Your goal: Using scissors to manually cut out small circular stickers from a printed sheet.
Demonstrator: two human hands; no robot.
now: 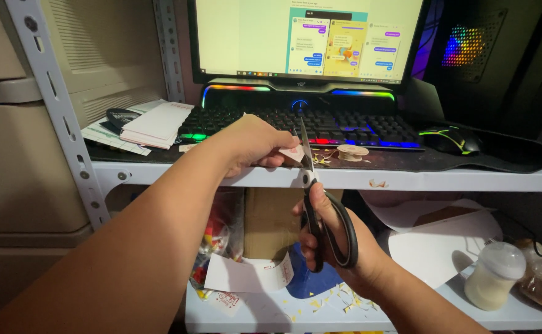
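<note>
While pinched flat between thumb and fingers of the left hand point(255, 145), small pale paper scrap with a reddish print point(294, 153), thin and stiff, held just above the front edge of the grey metal shelf point(438, 179). Touching its right edge, steel blades of the black-handled scissors point(313, 198), pointing up and nearly closed. Right hand point(330, 238) below, grip wrapped through the smooth plastic loops. Beyond, on a dark mat: backlit black keyboard point(345, 127), black mouse point(450, 141), round tape roll point(352, 151), stacked white papers point(156, 124), lit monitor point(305, 37). On the lower shelf: paper snippets point(333, 300), brown cardboard box point(271, 222), white plastic bottle point(494, 275) holding pale liquid.
</note>
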